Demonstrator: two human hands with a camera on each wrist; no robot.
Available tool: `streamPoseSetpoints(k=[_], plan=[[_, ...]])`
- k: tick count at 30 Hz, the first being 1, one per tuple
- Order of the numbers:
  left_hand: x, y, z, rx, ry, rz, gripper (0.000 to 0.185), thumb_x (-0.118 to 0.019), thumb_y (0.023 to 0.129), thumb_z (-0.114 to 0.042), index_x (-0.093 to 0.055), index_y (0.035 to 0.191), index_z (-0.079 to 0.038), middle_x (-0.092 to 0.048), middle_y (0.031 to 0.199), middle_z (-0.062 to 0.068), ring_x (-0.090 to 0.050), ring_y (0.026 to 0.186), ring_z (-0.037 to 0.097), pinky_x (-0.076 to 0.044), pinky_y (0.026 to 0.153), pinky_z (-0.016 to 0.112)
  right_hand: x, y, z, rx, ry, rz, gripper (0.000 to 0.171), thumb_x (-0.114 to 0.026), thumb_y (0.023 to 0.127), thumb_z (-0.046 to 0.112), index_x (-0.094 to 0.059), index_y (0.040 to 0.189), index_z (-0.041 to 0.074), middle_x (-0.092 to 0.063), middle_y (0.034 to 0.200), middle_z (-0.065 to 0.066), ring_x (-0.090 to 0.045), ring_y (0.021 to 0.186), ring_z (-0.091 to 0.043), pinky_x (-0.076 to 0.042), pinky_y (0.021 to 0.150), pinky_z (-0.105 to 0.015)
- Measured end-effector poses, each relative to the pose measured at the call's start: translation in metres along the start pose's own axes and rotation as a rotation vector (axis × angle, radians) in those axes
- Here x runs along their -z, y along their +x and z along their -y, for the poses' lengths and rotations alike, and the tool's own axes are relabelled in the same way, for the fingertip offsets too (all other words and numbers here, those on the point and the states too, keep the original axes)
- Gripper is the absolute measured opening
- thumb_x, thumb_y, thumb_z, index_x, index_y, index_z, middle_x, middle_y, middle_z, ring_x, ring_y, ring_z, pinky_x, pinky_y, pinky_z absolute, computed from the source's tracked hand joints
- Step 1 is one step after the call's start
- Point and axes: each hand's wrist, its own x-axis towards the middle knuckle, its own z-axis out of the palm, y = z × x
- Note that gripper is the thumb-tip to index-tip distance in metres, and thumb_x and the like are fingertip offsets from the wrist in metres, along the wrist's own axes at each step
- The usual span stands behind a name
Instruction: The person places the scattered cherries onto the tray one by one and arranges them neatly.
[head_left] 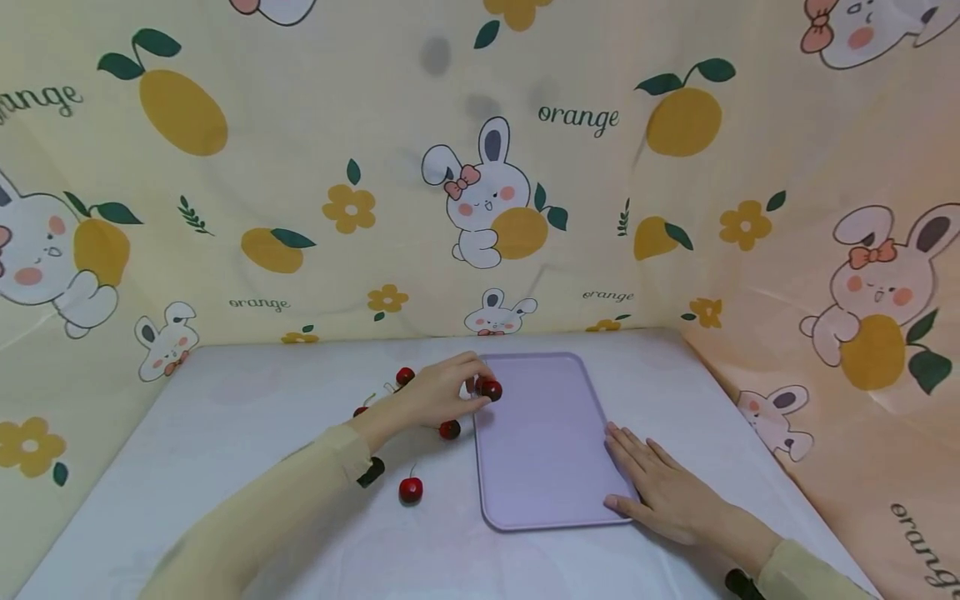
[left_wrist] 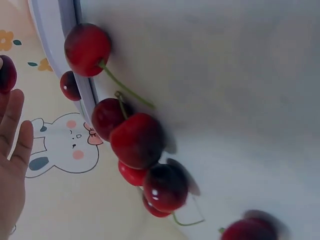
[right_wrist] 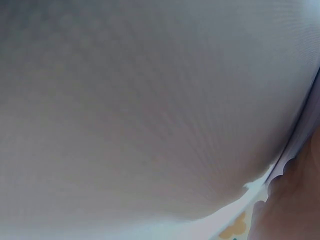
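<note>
My left hand [head_left: 442, 392] pinches a dark red cherry [head_left: 492, 390] between thumb and fingers, just over the left rim of the lilac tray [head_left: 543, 450]. In the left wrist view, that held cherry [left_wrist: 7, 75] shows at the left edge, by the fingers. My right hand [head_left: 663, 487] rests with fingers extended along the tray's right rim, fingertips and thumb on its edge. Below my left forearm lies a cherry with a stem [head_left: 410, 490]; another cherry [head_left: 449, 430] lies close under the left hand.
More cherries [head_left: 405, 376] lie behind the left wrist, partly hidden by it. The left wrist view shows several bunched cherries [left_wrist: 137, 140] beside the tray's rim [left_wrist: 55, 35]. A white cloth [head_left: 247, 433] covers the table, and a patterned curtain [head_left: 390, 108] hangs behind.
</note>
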Motion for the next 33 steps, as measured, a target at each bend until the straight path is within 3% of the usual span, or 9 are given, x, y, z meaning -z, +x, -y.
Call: streamPoseSetpoints(k=[5, 12, 16, 22, 33], plan=[[-0.003, 0.017, 0.000, -0.003, 0.005, 0.027, 0.030, -0.074, 0.098, -0.028, -0.068, 0.125, -0.017, -0.062, 0.116, -0.004, -0.066, 0.103, 0.021, -0.054, 0.086, 0.028, 0.000, 0.000, -0.001, 0.002, -0.017, -0.007, 0.087, -0.051, 0.102, 0.062, -0.031, 0.162, 0.002, -0.024, 0.171, -0.014, -0.028, 0.155, -0.036, 0.011, 0.122, -0.020], [-0.012, 0.039, 0.005, 0.011, 0.047, 0.051, 0.032, -0.073, 0.098, -0.029, -0.069, 0.128, -0.016, -0.063, 0.120, -0.003, -0.064, 0.112, 0.016, -0.052, 0.099, 0.029, 0.001, 0.000, -0.001, 0.005, -0.023, 0.001, 0.087, -0.051, 0.102, 0.063, -0.031, 0.161, 0.002, -0.025, 0.170, -0.014, -0.028, 0.155, -0.036, 0.013, 0.121, -0.018], [-0.020, 0.049, 0.008, -0.019, 0.044, 0.058, 0.030, -0.075, 0.097, -0.023, -0.071, 0.125, -0.014, -0.063, 0.118, 0.000, -0.066, 0.106, 0.022, -0.053, 0.095, 0.031, 0.001, 0.001, -0.001, 0.007, -0.013, 0.002, 0.087, -0.051, 0.102, 0.062, -0.032, 0.161, 0.001, -0.025, 0.170, -0.014, -0.028, 0.155, -0.036, 0.013, 0.121, -0.018], [-0.034, 0.060, 0.012, -0.061, 0.072, 0.075, 0.028, -0.076, 0.096, -0.026, -0.072, 0.121, -0.014, -0.063, 0.113, -0.002, -0.060, 0.093, 0.014, -0.052, 0.087, 0.027, 0.000, 0.001, -0.002, 0.021, -0.038, -0.008, 0.087, -0.051, 0.103, 0.061, -0.032, 0.161, 0.000, -0.026, 0.170, -0.015, -0.029, 0.154, -0.036, 0.012, 0.122, -0.020], [-0.042, 0.066, 0.025, -0.051, 0.117, 0.090, 0.026, -0.075, 0.097, -0.027, -0.072, 0.119, -0.013, -0.064, 0.109, 0.000, -0.061, 0.092, 0.013, -0.052, 0.082, 0.028, 0.001, 0.000, 0.000, 0.028, -0.046, -0.011, 0.086, -0.051, 0.103, 0.061, -0.033, 0.160, 0.000, -0.027, 0.170, -0.015, -0.030, 0.154, -0.035, 0.010, 0.123, -0.020]])
